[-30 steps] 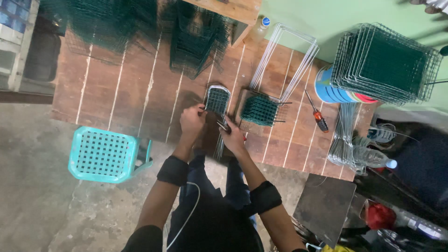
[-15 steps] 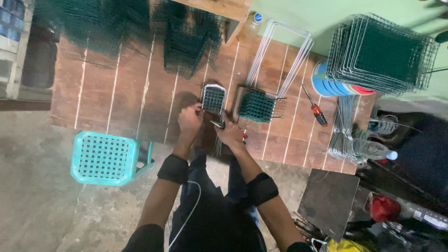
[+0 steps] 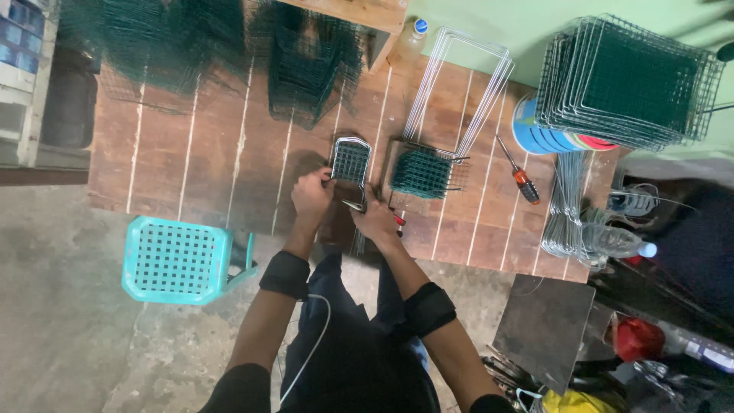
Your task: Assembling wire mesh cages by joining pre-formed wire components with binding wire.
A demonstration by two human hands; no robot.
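My left hand [image 3: 312,193] grips the near edge of a small wire mesh piece with a silver frame [image 3: 350,160] that lies on the wooden table [image 3: 222,176]. Close beside it, my right hand [image 3: 375,218] holds red-handled pliers [image 3: 396,219] whose jaws sit at the frame's lower corner. Both hands are touching the work at the table's near edge. A small stack of green mesh squares [image 3: 420,173] lies just right of the piece.
A screwdriver with an orange handle [image 3: 521,182] lies to the right. Long silver wire frames [image 3: 459,84], a tall stack of mesh panels [image 3: 623,76], dark mesh piles [image 3: 306,61], and a turquoise plastic stool [image 3: 180,260] surround the spot. Plastic bottles [image 3: 619,241] lie at the right edge.
The view has shifted slightly. My hands stay on the mesh piece, with the pliers working at its lower corner; nothing was let go.
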